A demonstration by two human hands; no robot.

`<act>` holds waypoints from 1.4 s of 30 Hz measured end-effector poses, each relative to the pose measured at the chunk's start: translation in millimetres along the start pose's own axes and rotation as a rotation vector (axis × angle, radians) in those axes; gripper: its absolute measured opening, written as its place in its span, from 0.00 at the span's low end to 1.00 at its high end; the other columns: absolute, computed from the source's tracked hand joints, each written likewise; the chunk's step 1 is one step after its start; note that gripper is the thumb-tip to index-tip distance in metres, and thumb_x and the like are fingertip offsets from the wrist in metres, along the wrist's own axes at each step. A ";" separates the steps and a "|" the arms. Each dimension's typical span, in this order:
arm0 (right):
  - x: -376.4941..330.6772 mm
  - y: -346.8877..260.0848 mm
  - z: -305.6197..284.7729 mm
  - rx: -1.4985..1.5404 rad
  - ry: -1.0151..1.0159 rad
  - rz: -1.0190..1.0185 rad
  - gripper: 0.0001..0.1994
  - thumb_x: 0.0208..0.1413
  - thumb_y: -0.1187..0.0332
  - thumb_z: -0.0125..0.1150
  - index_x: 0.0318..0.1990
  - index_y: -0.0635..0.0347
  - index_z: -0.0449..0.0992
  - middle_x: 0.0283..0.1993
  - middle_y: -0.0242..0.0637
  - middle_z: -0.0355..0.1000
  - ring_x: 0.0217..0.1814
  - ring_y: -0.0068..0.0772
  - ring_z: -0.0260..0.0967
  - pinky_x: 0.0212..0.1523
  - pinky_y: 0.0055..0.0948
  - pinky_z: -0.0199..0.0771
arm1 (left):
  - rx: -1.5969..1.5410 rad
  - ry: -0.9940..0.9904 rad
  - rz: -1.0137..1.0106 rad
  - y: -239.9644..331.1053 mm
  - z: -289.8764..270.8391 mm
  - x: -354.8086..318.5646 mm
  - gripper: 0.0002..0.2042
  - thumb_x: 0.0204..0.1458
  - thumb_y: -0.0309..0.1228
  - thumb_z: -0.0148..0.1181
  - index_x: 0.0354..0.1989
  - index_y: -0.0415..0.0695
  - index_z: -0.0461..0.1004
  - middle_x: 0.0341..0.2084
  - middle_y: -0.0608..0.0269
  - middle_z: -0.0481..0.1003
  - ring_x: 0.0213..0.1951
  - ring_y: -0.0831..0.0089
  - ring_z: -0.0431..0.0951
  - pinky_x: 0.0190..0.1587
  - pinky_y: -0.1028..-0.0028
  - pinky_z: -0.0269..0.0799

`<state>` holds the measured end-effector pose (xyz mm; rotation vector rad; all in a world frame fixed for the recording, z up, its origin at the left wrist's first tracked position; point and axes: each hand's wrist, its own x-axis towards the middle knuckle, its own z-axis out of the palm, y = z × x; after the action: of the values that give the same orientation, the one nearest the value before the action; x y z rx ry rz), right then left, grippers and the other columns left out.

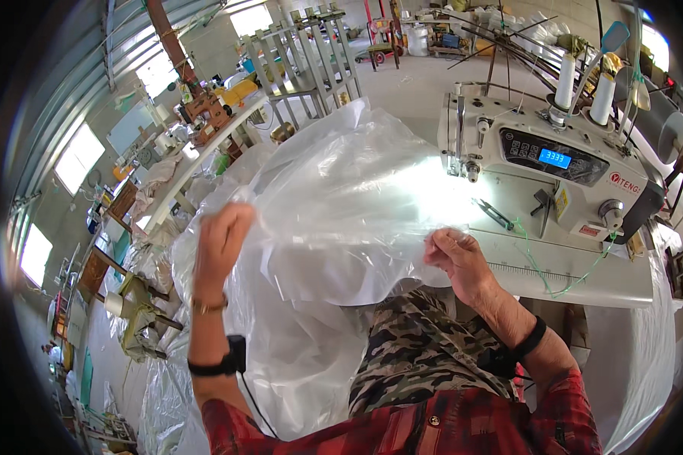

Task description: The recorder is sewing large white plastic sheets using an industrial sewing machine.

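Observation:
A large clear plastic sheet [319,182] spreads between my hands, over the left part of the sewing table and down past my lap. My left hand [226,233], slightly smeared by motion, is closed on its left side. Pinched in my right hand [457,258] is the sheet's right edge, just in front of the table. To the right stands a white sewing machine [546,152] with a lit display, its lamp shining on the plastic under the needle area. Black thread snips [495,214] lie on the table beside a green thread [542,269].
Two white thread cones [566,82] stand on the machine. Behind the table is a grey metal rack [303,72]. Another bench with a brown sewing machine [207,117] runs along the left. A stool [138,307] stands at lower left, amid piled plastic.

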<state>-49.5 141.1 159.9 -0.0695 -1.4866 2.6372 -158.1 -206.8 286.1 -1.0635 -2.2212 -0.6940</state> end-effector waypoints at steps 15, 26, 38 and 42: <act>-7.3 -2.1 -18.7 -0.326 -0.380 0.157 0.13 0.63 0.63 0.56 0.41 0.65 0.79 0.37 0.35 0.78 0.41 0.24 0.75 0.49 0.25 0.71 | 0.065 -0.649 -0.168 48.8 33.7 -111.3 0.12 0.50 0.29 0.62 0.43 0.41 0.76 0.35 0.53 0.77 0.37 0.52 0.77 0.37 0.61 0.73; -28.0 -11.9 -21.0 -1.326 -0.457 -0.593 0.14 0.55 0.59 0.64 0.38 0.63 0.80 0.59 0.46 0.67 0.57 0.47 0.66 0.54 0.37 0.69 | -0.322 -0.381 0.090 113.0 163.9 47.7 0.12 0.58 0.25 0.50 0.49 0.39 0.73 0.42 0.48 0.77 0.43 0.50 0.77 0.44 0.63 0.72; 4.8 -38.5 -38.5 -1.223 -0.439 -0.405 0.35 0.53 0.48 0.63 0.61 0.66 0.66 0.59 0.55 0.65 0.65 0.57 0.59 0.65 0.45 0.58 | -0.476 -0.502 -0.074 103.9 184.7 62.0 0.14 0.58 0.27 0.54 0.53 0.38 0.71 0.45 0.55 0.78 0.28 0.72 0.79 0.28 0.74 0.75; 5.3 -42.9 -36.2 -1.171 -0.425 -0.545 0.37 0.55 0.44 0.60 0.60 0.70 0.65 0.54 0.53 0.70 0.59 0.49 0.67 0.60 0.44 0.63 | -0.592 -0.610 -0.280 105.4 172.6 58.3 0.16 0.58 0.27 0.56 0.54 0.38 0.70 0.48 0.57 0.77 0.23 0.79 0.75 0.22 0.79 0.72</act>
<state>-48.0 194.5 177.8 0.7054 -2.4894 1.1495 -149.5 -5.1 226.6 -1.3957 -2.8033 -1.3562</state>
